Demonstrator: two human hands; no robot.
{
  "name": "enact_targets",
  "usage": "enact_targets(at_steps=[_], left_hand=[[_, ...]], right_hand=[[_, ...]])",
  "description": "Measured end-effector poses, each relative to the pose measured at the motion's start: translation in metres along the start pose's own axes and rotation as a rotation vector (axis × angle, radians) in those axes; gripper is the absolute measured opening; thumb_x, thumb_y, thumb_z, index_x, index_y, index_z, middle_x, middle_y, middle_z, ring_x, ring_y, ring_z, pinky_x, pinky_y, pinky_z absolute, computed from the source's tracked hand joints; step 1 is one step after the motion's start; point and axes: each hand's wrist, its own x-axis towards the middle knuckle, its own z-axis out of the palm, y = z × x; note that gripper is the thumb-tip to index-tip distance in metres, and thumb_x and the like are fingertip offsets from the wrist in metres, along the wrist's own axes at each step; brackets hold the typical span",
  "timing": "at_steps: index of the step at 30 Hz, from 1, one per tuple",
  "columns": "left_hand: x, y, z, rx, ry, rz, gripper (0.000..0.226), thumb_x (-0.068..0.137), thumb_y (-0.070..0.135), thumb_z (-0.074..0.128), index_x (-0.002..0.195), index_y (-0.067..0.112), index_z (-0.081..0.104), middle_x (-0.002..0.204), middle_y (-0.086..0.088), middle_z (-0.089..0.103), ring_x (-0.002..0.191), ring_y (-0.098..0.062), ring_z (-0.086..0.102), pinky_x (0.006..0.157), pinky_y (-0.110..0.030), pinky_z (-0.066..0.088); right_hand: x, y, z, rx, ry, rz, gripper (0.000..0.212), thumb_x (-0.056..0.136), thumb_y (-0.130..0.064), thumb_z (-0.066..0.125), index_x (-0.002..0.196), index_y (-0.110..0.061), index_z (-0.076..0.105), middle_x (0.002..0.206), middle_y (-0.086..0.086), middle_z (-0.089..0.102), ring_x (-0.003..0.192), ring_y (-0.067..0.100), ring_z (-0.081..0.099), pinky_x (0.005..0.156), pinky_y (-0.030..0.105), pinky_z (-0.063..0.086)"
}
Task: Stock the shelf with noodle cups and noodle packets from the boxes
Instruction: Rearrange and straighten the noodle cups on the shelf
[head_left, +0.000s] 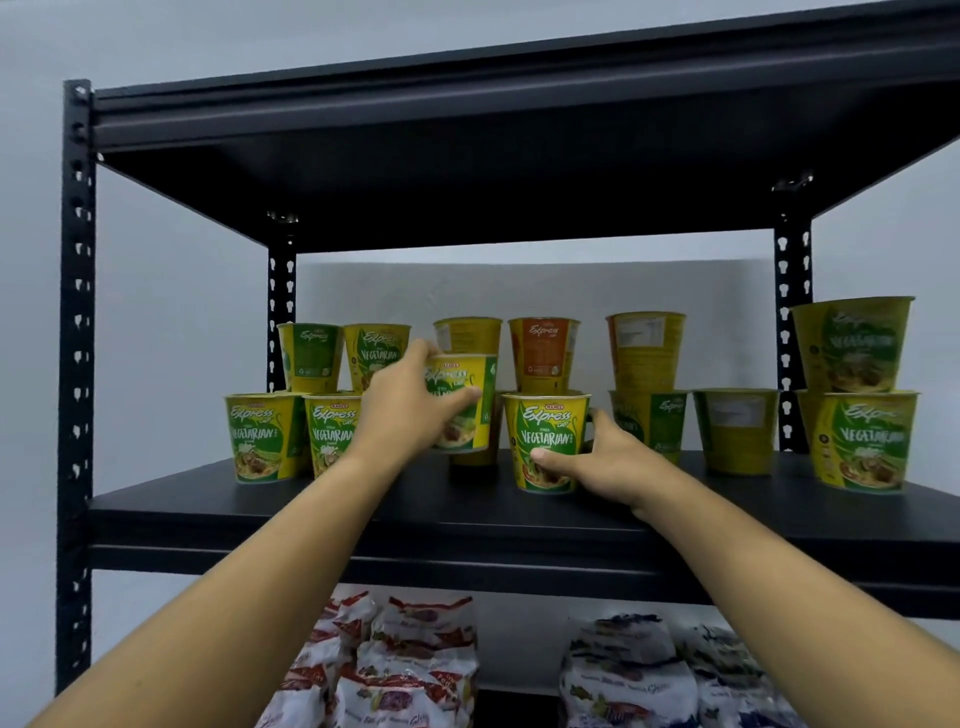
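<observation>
At the far left of the shelf (291, 499), 4 green vegetarian cups (260, 436) stand 2 on 2. Just right of them the left hand (402, 415) holds a noodle cup (467, 384) upright, long axis vertical. The thumb lies across its near face and the fingers curl over its upper left side. Its base seems to hang a little above the board, just in front of a dimmer cup (475, 460) that stands farther in. The open spot, I judge, lies straight ahead and slightly down from those fingers, between the left group and the second cup (545, 441). The right hand (610, 460) clasps that second cup where it stands, thumb on the front and fingers round its right side, so it crowds the gap. An orange cup (543, 353) sits on the upper tier behind. Further right come a 2-high stack (644, 353), a single cup (735, 431) and an end stack (852, 343). Noodle packets (410, 660) lie on the level below.
</observation>
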Motion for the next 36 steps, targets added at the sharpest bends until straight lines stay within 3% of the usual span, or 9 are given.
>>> enact_targets(at_steps=[3, 6, 9, 12, 16, 26, 32, 34, 36], left_hand=[[0.012, 0.017, -0.008, -0.058, 0.077, 0.069, 0.054, 0.087, 0.046, 0.078, 0.128, 0.023, 0.052, 0.107, 0.007, 0.065, 0.062, 0.01, 0.063, 0.063, -0.021, 0.06], [0.023, 0.037, -0.008, -0.092, 0.118, 0.15, 0.051, 0.09, 0.044, 0.076, 0.128, 0.021, 0.051, 0.11, 0.008, 0.061, 0.063, 0.024, 0.057, 0.053, -0.008, 0.048], [0.033, 0.052, 0.0, -0.113, 0.089, 0.176, 0.053, 0.089, 0.05, 0.075, 0.127, 0.024, 0.049, 0.112, 0.007, 0.064, 0.073, 0.011, 0.066, 0.058, -0.015, 0.054], [0.039, 0.06, 0.013, -0.123, 0.025, 0.161, 0.053, 0.085, 0.054, 0.077, 0.122, 0.026, 0.051, 0.111, 0.007, 0.068, 0.09, -0.007, 0.068, 0.067, -0.025, 0.057], [0.04, 0.064, 0.028, -0.128, -0.035, 0.168, 0.052, 0.086, 0.052, 0.077, 0.123, 0.026, 0.052, 0.112, 0.008, 0.067, 0.088, -0.004, 0.065, 0.059, -0.014, 0.048], [0.043, 0.063, 0.036, -0.111, -0.123, 0.135, 0.06, 0.086, 0.057, 0.075, 0.134, 0.031, 0.048, 0.125, 0.006, 0.065, 0.102, -0.011, 0.064, 0.067, -0.02, 0.051], [0.021, 0.047, 0.023, -0.137, -0.278, 0.107, 0.099, 0.088, 0.067, 0.065, 0.163, 0.032, 0.012, 0.161, 0.005, 0.04, 0.139, -0.017, 0.046, 0.103, -0.033, 0.044], [0.008, 0.032, 0.018, -0.087, -0.305, 0.085, 0.105, 0.085, 0.074, 0.062, 0.164, 0.032, 0.007, 0.167, 0.003, 0.031, 0.15, -0.02, 0.035, 0.118, -0.043, 0.037], [-0.009, 0.02, 0.015, -0.033, -0.347, 0.056, 0.107, 0.085, 0.073, 0.062, 0.165, 0.028, 0.005, 0.169, 0.002, 0.022, 0.153, -0.018, 0.028, 0.122, -0.041, 0.029]], right_hand=[[0.0, 0.001, -0.001, 0.007, 0.008, -0.007, 0.08, 0.083, -0.038, 0.082, 0.148, -0.025, 0.036, 0.091, -0.022, 0.049, 0.077, -0.007, 0.045, 0.061, 0.015, 0.034], [-0.001, 0.002, -0.002, 0.008, 0.015, -0.017, 0.083, 0.081, -0.04, 0.084, 0.147, -0.026, 0.036, 0.09, -0.022, 0.048, 0.077, -0.007, 0.045, 0.061, 0.016, 0.035], [-0.003, 0.002, -0.002, 0.01, 0.017, -0.029, 0.085, 0.08, -0.042, 0.084, 0.148, -0.027, 0.035, 0.09, -0.023, 0.047, 0.08, -0.004, 0.047, 0.064, 0.018, 0.038], [-0.004, 0.003, -0.003, 0.009, 0.016, -0.045, 0.086, 0.079, -0.045, 0.085, 0.148, -0.028, 0.035, 0.103, -0.016, 0.053, 0.096, 0.006, 0.05, 0.081, 0.027, 0.041], [-0.005, 0.003, -0.003, 0.015, 0.005, -0.073, 0.086, 0.079, -0.044, 0.084, 0.148, -0.028, 0.035, 0.136, -0.003, 0.058, 0.102, 0.008, 0.049, 0.086, 0.028, 0.039], [-0.001, 0.006, -0.004, 0.029, -0.006, -0.095, 0.083, 0.08, -0.044, 0.084, 0.147, -0.029, 0.036, 0.131, -0.006, 0.059, 0.101, 0.007, 0.049, 0.086, 0.028, 0.04], [0.0, 0.007, -0.004, 0.013, 0.003, -0.099, 0.088, 0.078, -0.045, 0.085, 0.148, -0.027, 0.035, 0.132, -0.004, 0.059, 0.098, 0.006, 0.049, 0.078, 0.026, 0.04], [0.0, 0.007, -0.004, 0.025, 0.012, -0.106, 0.094, 0.078, -0.041, 0.086, 0.152, -0.025, 0.031, 0.141, 0.0, 0.056, 0.103, 0.007, 0.047, 0.084, 0.027, 0.039], [0.0, 0.007, -0.005, 0.035, 0.012, -0.116, 0.098, 0.077, -0.039, 0.087, 0.154, -0.024, 0.028, 0.147, 0.001, 0.052, 0.108, 0.008, 0.045, 0.089, 0.028, 0.038]])
